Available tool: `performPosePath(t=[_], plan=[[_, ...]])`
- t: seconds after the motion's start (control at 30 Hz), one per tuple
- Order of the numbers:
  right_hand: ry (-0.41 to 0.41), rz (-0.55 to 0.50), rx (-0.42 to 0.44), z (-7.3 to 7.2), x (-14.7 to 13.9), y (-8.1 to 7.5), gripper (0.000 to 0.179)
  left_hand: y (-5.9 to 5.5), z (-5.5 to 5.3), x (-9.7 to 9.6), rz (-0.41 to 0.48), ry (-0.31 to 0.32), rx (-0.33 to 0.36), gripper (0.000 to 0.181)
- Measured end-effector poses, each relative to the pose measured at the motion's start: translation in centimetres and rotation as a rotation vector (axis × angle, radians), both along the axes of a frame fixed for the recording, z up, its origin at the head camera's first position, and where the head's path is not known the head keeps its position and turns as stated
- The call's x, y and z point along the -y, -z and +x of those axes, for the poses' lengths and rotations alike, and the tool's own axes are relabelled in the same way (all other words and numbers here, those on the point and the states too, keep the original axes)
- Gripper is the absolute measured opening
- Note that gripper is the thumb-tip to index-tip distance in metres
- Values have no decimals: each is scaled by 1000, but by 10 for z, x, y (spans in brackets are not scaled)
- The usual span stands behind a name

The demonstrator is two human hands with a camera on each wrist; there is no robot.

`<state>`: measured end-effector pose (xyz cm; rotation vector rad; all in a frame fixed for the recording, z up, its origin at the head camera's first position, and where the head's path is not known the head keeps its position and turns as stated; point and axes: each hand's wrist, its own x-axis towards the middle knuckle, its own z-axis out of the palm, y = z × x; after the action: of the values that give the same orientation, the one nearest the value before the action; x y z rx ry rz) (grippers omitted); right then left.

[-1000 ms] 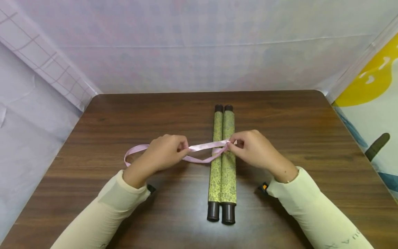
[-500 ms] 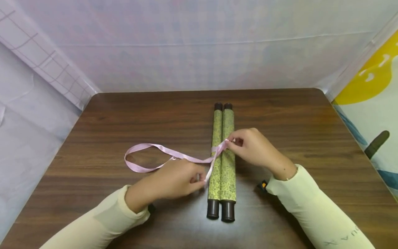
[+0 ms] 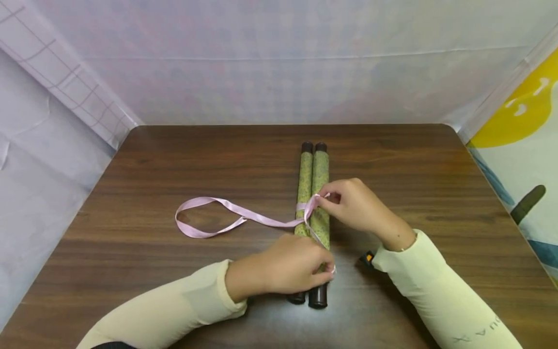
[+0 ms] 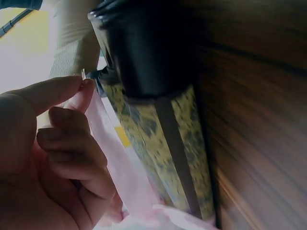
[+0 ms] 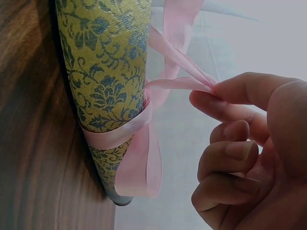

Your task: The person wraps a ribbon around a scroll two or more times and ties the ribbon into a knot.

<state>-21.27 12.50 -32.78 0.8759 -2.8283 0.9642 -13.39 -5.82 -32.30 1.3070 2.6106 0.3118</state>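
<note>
A scroll [image 3: 321, 169] of yellow-green floral brocade, rolled into two parallel rolls with dark end knobs, lies lengthwise on the table. A pink ribbon [image 3: 279, 224] is wrapped round its middle, and a long stretch trails left in a loop. My right hand [image 3: 357, 206] pinches a fold of the ribbon [image 5: 180, 60] between thumb and index finger, just above the right roll. Over the near part of the scroll is my left hand [image 3: 289, 266], pinching a ribbon end [image 4: 115, 163] drawn toward the near knobs. It hides part of both rolls.
The brown wooden table [image 3: 209, 160] extends on both sides of the scroll. Pale cloth [image 3: 261, 87] hangs behind the far edge, and a patterned sheet [image 3: 523, 155] with yellow shapes is at the right.
My left hand has swept the ribbon end from the left of the scroll, down and rightward across its near part. My right hand has kept its pinch on the ribbon almost in place.
</note>
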Motion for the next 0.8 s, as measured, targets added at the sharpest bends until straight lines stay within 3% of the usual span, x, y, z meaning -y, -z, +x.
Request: performPosePath(t=[0.2, 0.4, 0.63, 0.8], plan=[[7, 1, 3, 1, -1, 0, 12, 4, -3, -19, -8, 15, -30, 11], [-7, -3, 10, 1, 1, 0, 10, 4, -10, -13, 5, -37, -17, 13], [-31, -6, 24, 1, 3, -2, 11, -12, -29, 11, 158, -159, 105, 14], [-37, -1, 23, 2, 3, 1, 10, -22, -49, 24, 240, -317, 80, 11]])
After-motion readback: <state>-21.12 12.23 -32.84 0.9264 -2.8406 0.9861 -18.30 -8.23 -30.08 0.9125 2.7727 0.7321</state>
